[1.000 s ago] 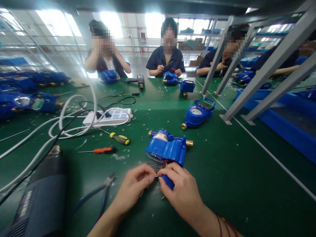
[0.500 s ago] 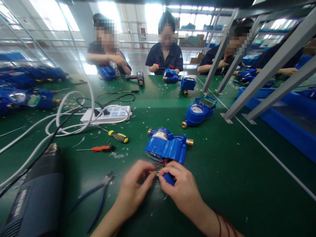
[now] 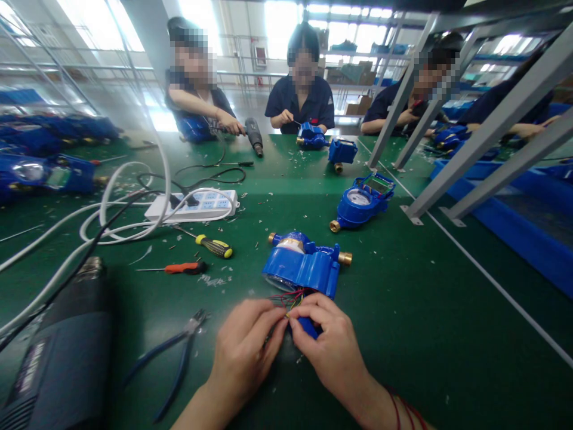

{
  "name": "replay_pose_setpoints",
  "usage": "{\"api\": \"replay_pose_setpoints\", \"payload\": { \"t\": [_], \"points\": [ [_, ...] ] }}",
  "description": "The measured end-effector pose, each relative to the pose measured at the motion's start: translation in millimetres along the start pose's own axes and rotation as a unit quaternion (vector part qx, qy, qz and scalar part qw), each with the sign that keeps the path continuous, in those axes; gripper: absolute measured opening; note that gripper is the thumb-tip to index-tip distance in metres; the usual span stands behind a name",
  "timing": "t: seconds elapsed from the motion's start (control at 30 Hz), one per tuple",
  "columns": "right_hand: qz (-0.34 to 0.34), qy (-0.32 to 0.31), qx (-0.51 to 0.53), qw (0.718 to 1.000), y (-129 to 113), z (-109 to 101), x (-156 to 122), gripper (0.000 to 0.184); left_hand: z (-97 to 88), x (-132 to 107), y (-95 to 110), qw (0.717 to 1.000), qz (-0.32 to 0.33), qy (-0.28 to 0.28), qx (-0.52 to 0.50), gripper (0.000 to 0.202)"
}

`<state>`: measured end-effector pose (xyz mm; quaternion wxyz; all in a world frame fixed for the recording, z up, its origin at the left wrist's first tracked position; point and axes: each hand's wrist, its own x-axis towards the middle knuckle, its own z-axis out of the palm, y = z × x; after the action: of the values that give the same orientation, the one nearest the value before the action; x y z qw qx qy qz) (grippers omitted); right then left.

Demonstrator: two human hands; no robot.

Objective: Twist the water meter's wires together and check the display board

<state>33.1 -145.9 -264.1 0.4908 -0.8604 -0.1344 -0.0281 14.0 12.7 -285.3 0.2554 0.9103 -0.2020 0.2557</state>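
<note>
Both hands are meeting low at the near edge of the green worktop [image 3: 403, 334], fingertips pressed together around a bundle of thin wires [image 3: 290, 297] — red, green and yellow strands showing. The left hand [image 3: 244, 346] is pinching the wires from the left; the right hand [image 3: 333, 349] is pinching them from the right while also gripping a small blue part [image 3: 308, 327] under its thumb. The wires are running up into a blue water meter [image 3: 302, 266] lying just beyond the hands, brass fittings at both ends.

To the left of the hands, blue-handled pliers [image 3: 174, 358] are lying flat; further off, an orange screwdriver [image 3: 181, 268] and a yellow-and-black screwdriver [image 3: 215, 245]. A dark heat gun [image 3: 54, 352] is filling the near left corner. A white power strip [image 3: 192, 206] is sitting amid looping cables. A second meter [image 3: 360, 206] is resting well apart, right of centre — dial upward. Other people are sitting across the worktop, working on their own meters.
</note>
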Motion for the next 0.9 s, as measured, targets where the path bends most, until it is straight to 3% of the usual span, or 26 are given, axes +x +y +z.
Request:
{"api": "replay_pose_setpoints", "payload": {
  "t": [0.2,0.67,0.9],
  "points": [
    [-0.010,0.000,-0.028,1.000,-0.3,1.5,-1.2,0.016,0.2,-0.8,2.4,0.997,0.023,0.040,0.054,0.014],
    [-0.023,0.014,-0.029,0.999,0.4,4.7,-4.4,0.014,2.0,-0.1,7.5,0.997,0.012,0.049,0.054,0.012],
    [-0.011,0.013,-0.026,1.000,0.7,3.9,-4.0,0.014,-1.7,3.0,7.3,0.997,-0.064,0.024,-0.033,0.010]
  ]
}}
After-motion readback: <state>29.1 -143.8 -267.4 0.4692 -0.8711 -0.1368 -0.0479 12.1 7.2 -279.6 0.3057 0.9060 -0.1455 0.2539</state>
